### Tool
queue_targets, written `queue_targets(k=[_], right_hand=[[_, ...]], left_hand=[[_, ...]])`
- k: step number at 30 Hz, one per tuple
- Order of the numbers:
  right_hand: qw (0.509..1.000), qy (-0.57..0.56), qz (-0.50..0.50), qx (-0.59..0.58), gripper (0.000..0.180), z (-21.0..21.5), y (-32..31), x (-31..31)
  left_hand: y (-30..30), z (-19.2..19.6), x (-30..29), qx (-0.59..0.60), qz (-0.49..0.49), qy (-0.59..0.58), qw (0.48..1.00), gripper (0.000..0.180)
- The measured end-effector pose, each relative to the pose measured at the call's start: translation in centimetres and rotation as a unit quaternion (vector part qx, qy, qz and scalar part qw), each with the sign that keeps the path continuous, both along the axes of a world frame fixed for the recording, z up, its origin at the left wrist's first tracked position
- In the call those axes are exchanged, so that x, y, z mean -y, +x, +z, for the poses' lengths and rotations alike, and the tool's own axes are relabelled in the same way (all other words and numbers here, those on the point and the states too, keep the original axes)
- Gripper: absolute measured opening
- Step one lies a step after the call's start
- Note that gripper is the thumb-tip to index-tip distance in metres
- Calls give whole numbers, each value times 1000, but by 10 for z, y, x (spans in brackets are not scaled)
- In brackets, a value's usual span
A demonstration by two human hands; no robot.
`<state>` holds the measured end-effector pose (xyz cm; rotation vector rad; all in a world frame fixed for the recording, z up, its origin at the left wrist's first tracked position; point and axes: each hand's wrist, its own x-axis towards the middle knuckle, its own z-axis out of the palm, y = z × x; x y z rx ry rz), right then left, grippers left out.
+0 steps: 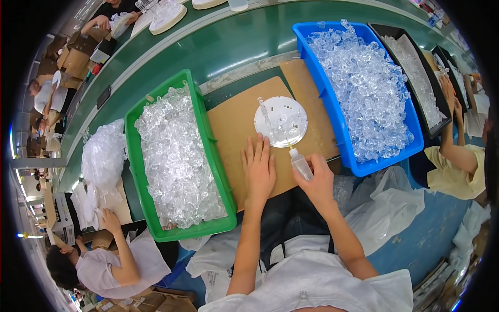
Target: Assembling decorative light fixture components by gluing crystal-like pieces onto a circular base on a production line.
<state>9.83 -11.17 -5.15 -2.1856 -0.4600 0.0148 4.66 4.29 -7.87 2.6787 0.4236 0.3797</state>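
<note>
On brown cardboard: round white disc
Right hand: gripping translucent plastic bottle, tip at disc's rim
Left hand: fingers extended beside disc
Bottle step: likely dispensing; next needs steady aim

Near the centre of the frame, a white disc lies on brown cardboard. Below it, the left hand rests flat, while the right hand grips a small translucent bottle, nozzle at the disc's lower edge. A green bin at left and a blue bin at upper right hold clear pieces.
</note>
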Motion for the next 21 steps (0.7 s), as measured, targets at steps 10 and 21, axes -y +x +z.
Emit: queue_targets(k=[10,21], right_hand=[[1000,-3,5,-4,25,3,-1,1],[999,2,6,-37,26,7,-8,6]], left_hand=[[-2,0,4,13,-1,-11,1000,47],[-4,6,21,7,16,-9,1000,48]])
